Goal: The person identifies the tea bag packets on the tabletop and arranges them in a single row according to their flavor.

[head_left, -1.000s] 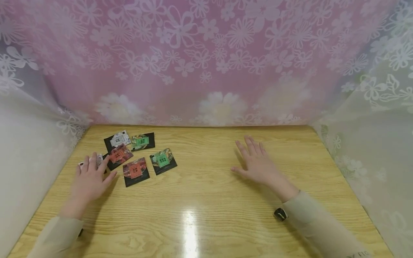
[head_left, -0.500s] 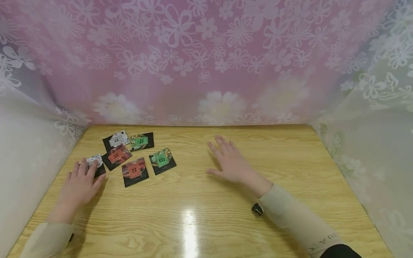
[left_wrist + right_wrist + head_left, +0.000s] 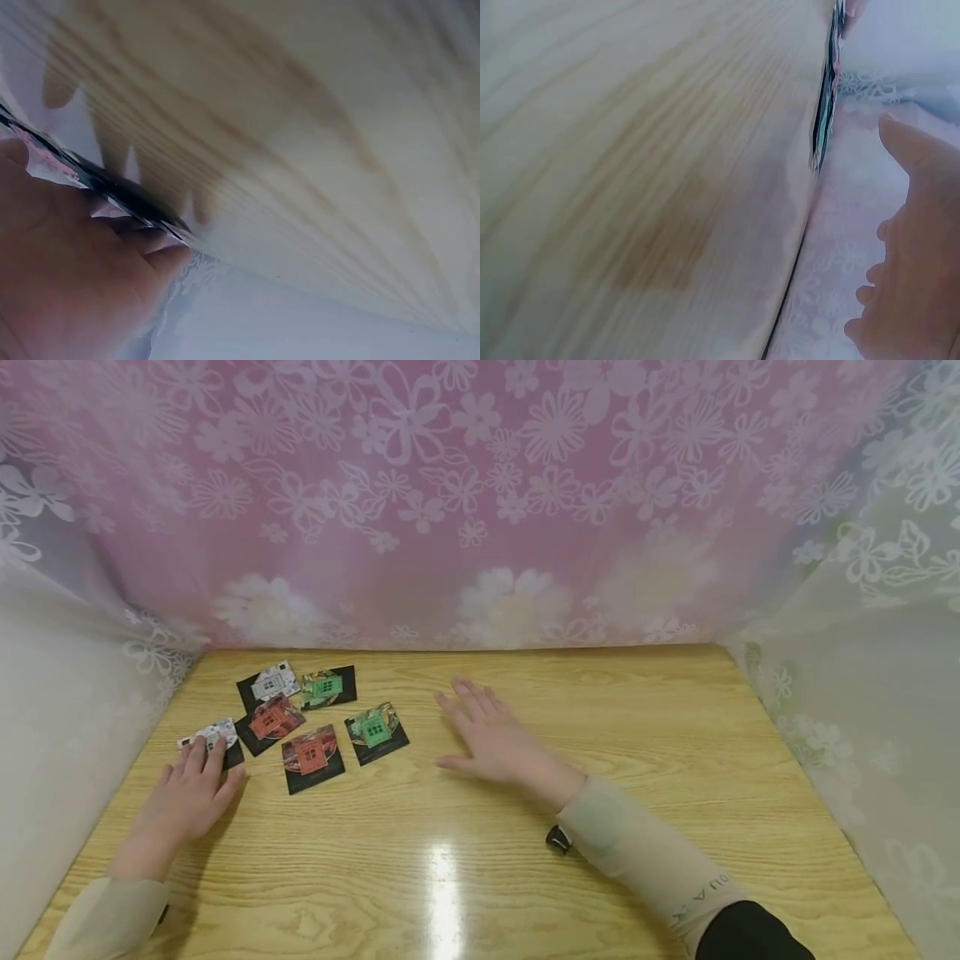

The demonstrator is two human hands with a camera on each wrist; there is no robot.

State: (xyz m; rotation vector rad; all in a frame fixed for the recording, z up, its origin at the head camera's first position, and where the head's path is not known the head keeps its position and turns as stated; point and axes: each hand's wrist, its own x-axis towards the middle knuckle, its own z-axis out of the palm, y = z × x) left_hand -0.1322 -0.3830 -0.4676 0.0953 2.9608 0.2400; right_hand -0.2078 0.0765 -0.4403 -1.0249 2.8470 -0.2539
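Observation:
In the head view, several flat square black packets lie at the left of the table. My left hand is stretched over the lower edge of a white-labelled packet, fingertips right on it and partly covering it. A second white-labelled packet lies behind, overlapped by a red-labelled packet. Another red-labelled packet is nearer the front. One green-labelled packet is at the back; the other green-labelled packet lies furthest right. My right hand hovers to its right, fingers extended, holding nothing.
The wooden table ends at a pink flowered curtain behind. Pale lace-patterned cloth hangs along both sides. A small black object sits at the right cuff.
My right hand has moved left toward the packets. My left hand has shifted slightly left and back toward me, uncovering more of the white-labelled packet. The packets stay in place.

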